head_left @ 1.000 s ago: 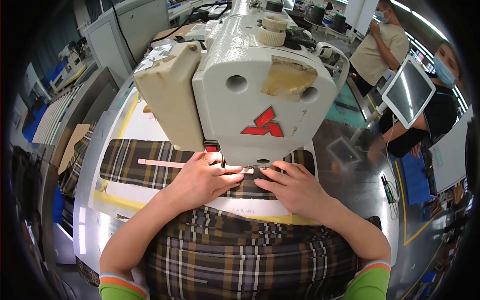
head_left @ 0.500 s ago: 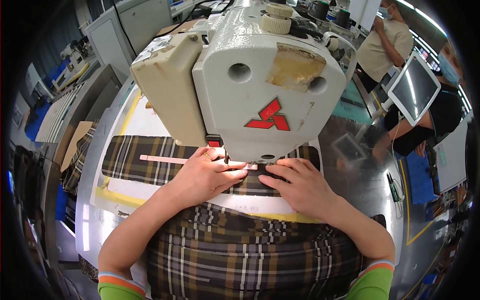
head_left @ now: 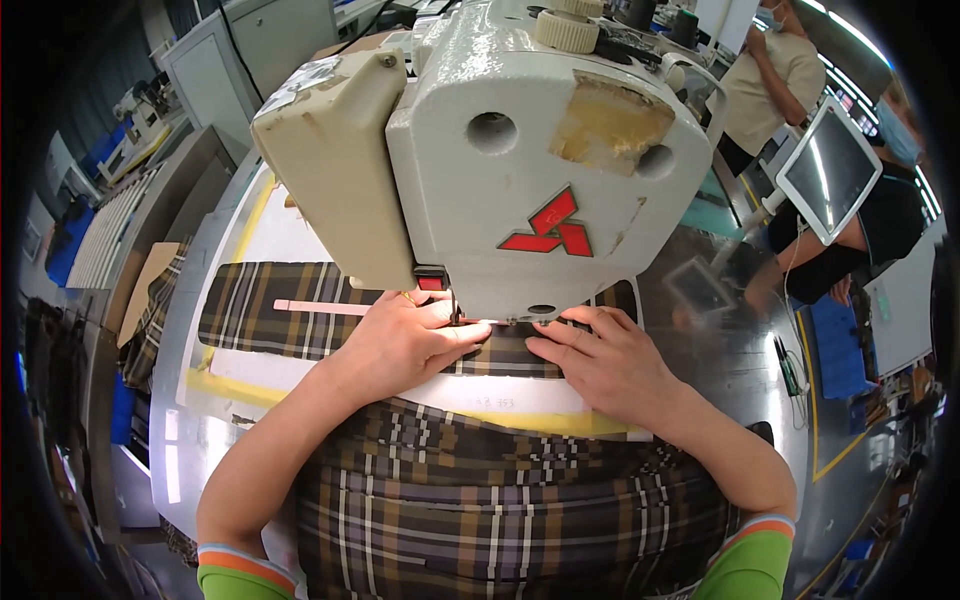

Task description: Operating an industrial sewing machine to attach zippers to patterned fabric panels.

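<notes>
A plaid fabric panel (head_left: 265,330) lies on a white template sheet (head_left: 290,372) with yellow edging, partly beneath the head of a white sewing machine (head_left: 470,220). A narrow pink strip (head_left: 320,307) runs along the panel and passes under my left hand (head_left: 405,338). That hand rests on the panel beside the machine's needle area, its index finger and thumb stretched rightward by the strip. To the right, my right hand (head_left: 615,355) presses the cloth with spread fingers. The machine head and my fingers hide much of the strip's right end.
A larger bunched plaid cloth (head_left: 510,510) covers my lap at the table's front edge. On the right stand a tablet screen (head_left: 830,170) on an arm and people nearby. Blue bins (head_left: 835,345) sit beyond the metal table (head_left: 740,330). More plaid pieces (head_left: 150,310) hang at left.
My view has shifted slightly. Both hands have moved a little farther from me on the panel, and less of the pink strip's right end shows between them.
</notes>
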The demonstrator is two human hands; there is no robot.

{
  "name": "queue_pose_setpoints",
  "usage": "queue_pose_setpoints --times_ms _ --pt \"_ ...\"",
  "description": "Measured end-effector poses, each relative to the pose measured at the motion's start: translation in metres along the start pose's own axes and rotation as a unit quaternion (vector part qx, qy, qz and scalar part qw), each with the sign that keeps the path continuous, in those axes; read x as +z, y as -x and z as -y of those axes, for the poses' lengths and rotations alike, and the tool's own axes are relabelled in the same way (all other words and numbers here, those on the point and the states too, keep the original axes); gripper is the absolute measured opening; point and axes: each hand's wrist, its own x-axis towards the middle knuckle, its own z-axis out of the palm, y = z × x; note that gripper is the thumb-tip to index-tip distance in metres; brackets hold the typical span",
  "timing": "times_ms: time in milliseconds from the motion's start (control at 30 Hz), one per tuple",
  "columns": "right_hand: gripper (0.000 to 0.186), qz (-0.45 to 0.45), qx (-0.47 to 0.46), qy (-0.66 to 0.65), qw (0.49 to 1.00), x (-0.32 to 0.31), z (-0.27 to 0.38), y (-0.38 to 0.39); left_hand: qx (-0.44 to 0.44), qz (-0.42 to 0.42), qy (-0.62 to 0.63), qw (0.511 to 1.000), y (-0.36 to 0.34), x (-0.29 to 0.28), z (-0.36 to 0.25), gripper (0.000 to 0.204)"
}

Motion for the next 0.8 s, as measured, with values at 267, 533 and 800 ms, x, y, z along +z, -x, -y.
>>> queue_pose_setpoints --times_ms 267,533,800 --pt "0.032 -0.054 0.022 -0.049 0.997 -0.010 -0.008 0.000 0.001 -0.004 0.022 1.000 -0.010 0.001 0.001 0.024" --pt "0.026 -0.004 0.273 -0.125 0.954 -0.032 -0.034 0.035 -0.033 0.000 -0.017 0.999 0.012 -0.020 -0.009 0.029" --pt "0.039 0.051 0.425 -0.220 0.876 -0.063 -0.052 0.055 -0.088 0.000 -0.226 0.970 0.118 -0.090 0.014 0.028"
